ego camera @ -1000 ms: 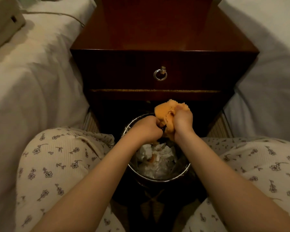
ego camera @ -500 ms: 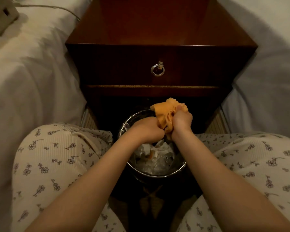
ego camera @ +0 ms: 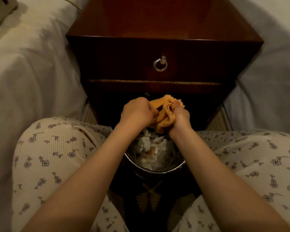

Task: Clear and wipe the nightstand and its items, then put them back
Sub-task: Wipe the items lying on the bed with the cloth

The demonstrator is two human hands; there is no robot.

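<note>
A dark wooden nightstand [ego camera: 157, 47] stands between white bedding [ego camera: 32, 64], a metal bin [ego camera: 157, 170] of crumpled paper [ego camera: 149, 143] in front of it. Above the bin, the left hand [ego camera: 137, 113] and right hand [ego camera: 181, 115] both clutch a bunched orange cloth [ego camera: 164, 122].

The nightstand [ego camera: 157, 22] top was open to a reach from above, hemmed in by the left bed [ego camera: 32, 72] and right bed [ego camera: 274, 72]. The bin [ego camera: 157, 170] stood tight between the knees [ego camera: 57, 148]. Paper [ego camera: 151, 144] filled it, and the left hand [ego camera: 137, 113], right hand [ego camera: 180, 116] and cloth [ego camera: 164, 114] blocked its far rim.
</note>
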